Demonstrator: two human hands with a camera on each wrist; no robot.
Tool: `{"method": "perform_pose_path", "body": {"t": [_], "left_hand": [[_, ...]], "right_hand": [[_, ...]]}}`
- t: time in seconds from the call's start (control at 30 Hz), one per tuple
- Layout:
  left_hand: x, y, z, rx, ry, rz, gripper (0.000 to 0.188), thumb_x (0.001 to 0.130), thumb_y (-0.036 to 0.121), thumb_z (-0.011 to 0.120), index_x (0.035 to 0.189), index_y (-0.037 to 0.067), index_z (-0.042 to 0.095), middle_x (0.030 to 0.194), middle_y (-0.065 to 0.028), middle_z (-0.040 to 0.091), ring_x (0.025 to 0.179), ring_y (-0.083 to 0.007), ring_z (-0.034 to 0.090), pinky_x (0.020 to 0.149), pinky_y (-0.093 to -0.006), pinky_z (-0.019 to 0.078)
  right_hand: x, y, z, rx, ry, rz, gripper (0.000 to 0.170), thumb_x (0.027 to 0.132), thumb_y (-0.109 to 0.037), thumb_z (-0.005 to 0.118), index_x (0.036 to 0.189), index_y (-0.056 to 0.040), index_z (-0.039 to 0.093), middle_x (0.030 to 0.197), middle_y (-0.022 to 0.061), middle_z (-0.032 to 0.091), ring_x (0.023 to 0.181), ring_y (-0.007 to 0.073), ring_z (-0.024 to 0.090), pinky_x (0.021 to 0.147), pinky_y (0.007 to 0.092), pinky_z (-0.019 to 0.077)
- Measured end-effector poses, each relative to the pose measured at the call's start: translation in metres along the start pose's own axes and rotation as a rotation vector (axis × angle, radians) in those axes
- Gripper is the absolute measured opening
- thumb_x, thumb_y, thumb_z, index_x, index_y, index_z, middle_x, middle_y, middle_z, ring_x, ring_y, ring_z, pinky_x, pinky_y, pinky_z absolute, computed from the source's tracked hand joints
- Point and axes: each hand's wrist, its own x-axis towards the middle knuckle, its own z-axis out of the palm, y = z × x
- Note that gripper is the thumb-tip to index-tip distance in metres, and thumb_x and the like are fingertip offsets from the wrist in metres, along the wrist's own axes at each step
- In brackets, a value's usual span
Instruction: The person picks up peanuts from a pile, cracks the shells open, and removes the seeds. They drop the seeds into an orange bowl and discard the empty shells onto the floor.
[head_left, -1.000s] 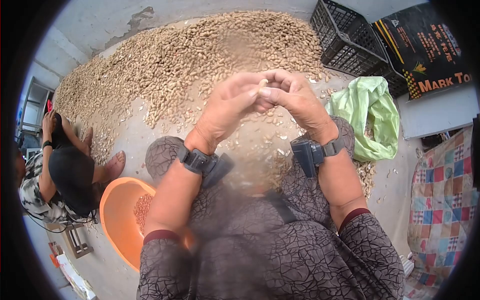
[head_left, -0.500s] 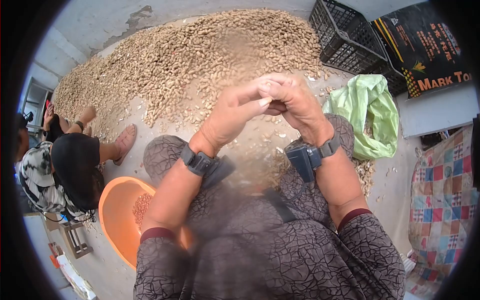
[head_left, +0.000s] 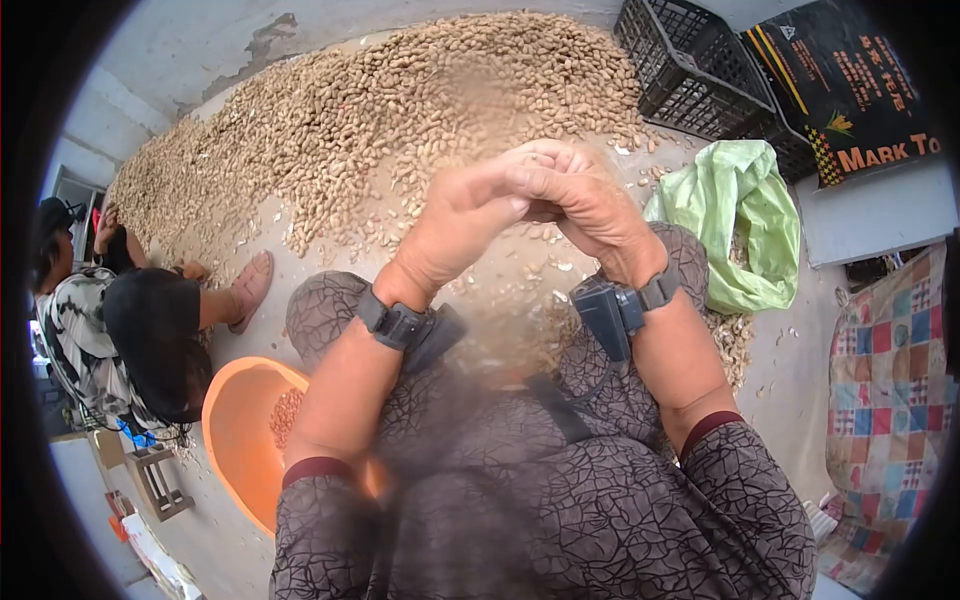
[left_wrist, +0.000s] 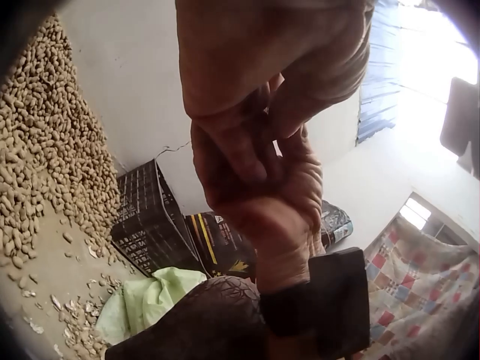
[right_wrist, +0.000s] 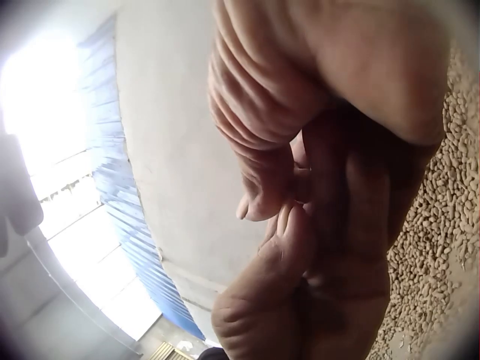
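- Left hand (head_left: pixel 458 208) and right hand (head_left: pixel 597 210): fingers curled, tips meeting above centre; whether they pinch anything is hidden, so I cannot tell.
- Shelling seems under way; next probably calls for thumb pressure.
- Peanuts (head_left: pixel 400 125): heaped upper middle.
- Kernels (head_left: pixel 284 416): orange basin (head_left: pixel 235 445), lower left.
- Black sack (head_left: pixel 815 90), upper right: "MARK TO", cut off, plus Chinese characters.

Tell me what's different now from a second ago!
The pale piece between the left hand and right hand no longer shows; whether it is still held is hidden. The other person's foot moved away from the orange basin, toward the peanut pile. The basin, pile and green sack stayed put.
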Motion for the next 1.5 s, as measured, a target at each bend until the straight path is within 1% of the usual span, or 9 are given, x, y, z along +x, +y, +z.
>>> {"method": "perform_pose_path", "body": {"t": [0.33,0.5,0.57,0.83,1.0,1.1,1.3,1.4,1.5], "left_hand": [[-0.007,0.022,0.014,0.009,0.019,0.031,0.025,0.085,0.007,0.056,0.107,-0.004,0.057,0.103,-0.0069,0.061,0.094,-0.0109,0.056,0.083,-0.0248,0.0446],[-0.002,0.013,0.004,-0.065,0.005,0.019,0.029,0.085,0.007,0.056,0.112,-0.005,0.056,0.102,-0.0074,0.061,0.091,-0.0113,0.057,0.082,-0.0258,0.0472],[0.0,0.016,0.005,0.022,0.046,0.01,0.03,0.087,0.001,0.048,0.116,-0.003,0.054,0.103,-0.0056,0.061,0.096,-0.0136,0.057,0.086,-0.0267,0.0474],[-0.009,0.023,0.006,0.042,0.013,-0.004,0.032,0.083,0.002,0.056,0.115,-0.003,0.055,0.109,-0.0044,0.057,0.095,-0.0121,0.055,0.082,-0.0249,0.0472],[-0.006,0.005,-0.001,0.015,0.054,0.02,0.033,0.084,0.003,0.055,0.116,-0.004,0.055,0.108,-0.0039,0.057,0.094,-0.0113,0.055,0.082,-0.0255,0.0476],[-0.004,0.005,-0.002,-0.095,0.078,-0.015,0.03,0.086,0.008,0.053,0.113,-0.006,0.056,0.104,-0.0058,0.059,0.091,-0.0121,0.057,0.081,-0.0251,0.0478],[0.002,-0.002,-0.008,-0.163,0.222,-0.041,0.025,0.09,0.012,0.05,0.107,-0.005,0.056,0.09,-0.0073,0.062,0.077,-0.0104,0.059,0.068,-0.0219,0.048],[0.006,0.003,-0.002,-0.025,0.39,0.02,0.022,0.092,0.014,0.048,0.103,-0.004,0.057,0.077,-0.002,0.059,0.061,-0.0056,0.053,0.055,-0.0176,0.0429],[0.005,0.002,0.003,0.154,0.443,0.002,0.024,0.093,0.018,0.047,0.105,0.0,0.058,0.069,0.0028,0.052,0.052,-0.001,0.043,0.045,-0.0137,0.0338]], "right_hand": [[-0.002,-0.003,0.011,-0.007,0.102,-0.043,0.02,0.083,-0.017,0.062,0.089,0.002,0.064,0.077,0.0059,0.062,0.067,0.0109,0.059,0.058,0.0222,0.0495],[0.004,0.005,0.003,0.098,-0.026,-0.004,0.021,0.083,-0.014,0.062,0.095,0.003,0.062,0.079,0.0056,0.063,0.071,0.0099,0.059,0.064,0.0213,0.0495],[0.002,0.002,0.006,0.074,-0.036,-0.03,0.023,0.083,-0.014,0.062,0.098,0.0031,0.061,0.08,0.0054,0.063,0.072,0.0093,0.059,0.064,0.0212,0.0489],[0.001,-0.004,0.005,-0.015,-0.068,-0.003,0.022,0.081,-0.011,0.063,0.098,0.0025,0.059,0.082,0.0037,0.063,0.07,0.0071,0.058,0.06,0.0191,0.0466],[0.0,-0.003,0.01,-0.191,0.052,-0.076,0.014,0.08,-0.007,0.062,0.091,0.0018,0.06,0.076,0.0037,0.062,0.067,0.0066,0.057,0.057,0.0194,0.0464],[0.005,0.013,0.014,-0.11,0.108,-0.205,0.012,0.078,-0.005,0.062,0.088,0.0017,0.06,0.076,0.004,0.062,0.067,0.0062,0.057,0.057,0.0202,0.0471],[0.002,0.002,0.028,-0.217,0.172,-0.179,0.015,0.077,-0.009,0.065,0.086,0.0013,0.059,0.074,0.0041,0.062,0.066,0.005,0.055,0.054,0.0196,0.0434],[0.003,-0.006,0.007,-0.354,0.144,-0.092,0.03,0.076,-0.019,0.068,0.096,0.0017,0.06,0.081,0.0032,0.063,0.063,0.007,0.055,0.058,0.0196,0.0462],[0.007,-0.004,0.002,-0.304,0.163,-0.083,0.024,0.08,-0.023,0.067,0.088,-0.0006,0.063,0.072,0.0025,0.061,0.054,0.0044,0.051,0.049,0.0169,0.0413]]}}
